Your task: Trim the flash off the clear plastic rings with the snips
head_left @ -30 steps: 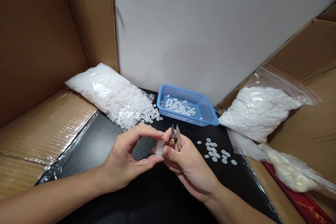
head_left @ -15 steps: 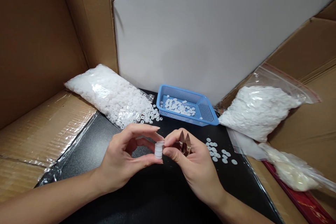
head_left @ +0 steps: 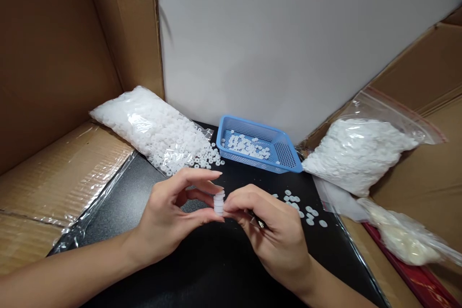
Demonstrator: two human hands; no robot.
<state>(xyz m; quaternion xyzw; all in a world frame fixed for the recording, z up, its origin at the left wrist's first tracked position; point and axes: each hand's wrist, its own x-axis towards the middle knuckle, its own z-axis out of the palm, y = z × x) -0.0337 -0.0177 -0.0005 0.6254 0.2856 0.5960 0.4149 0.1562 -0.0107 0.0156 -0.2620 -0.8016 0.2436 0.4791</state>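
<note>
White, stacked discs [head_left: 218, 204] sit pinched in my arched left hand [head_left: 164, 219]; at three o'clock, my right hand [head_left: 277, 231] clasps metal snips [head_left: 260, 224].

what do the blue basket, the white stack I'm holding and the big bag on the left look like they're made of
Blue basket: plastic, lightly glossy, judging by its smooth rim and regular perforations. White stack: probably plastic, perhaps silicone; it looks smooth and slightly translucent, but it's small. Big bag: likely thin, clear plastic film, glossy, with bright glare and white rings showing through.
</note>
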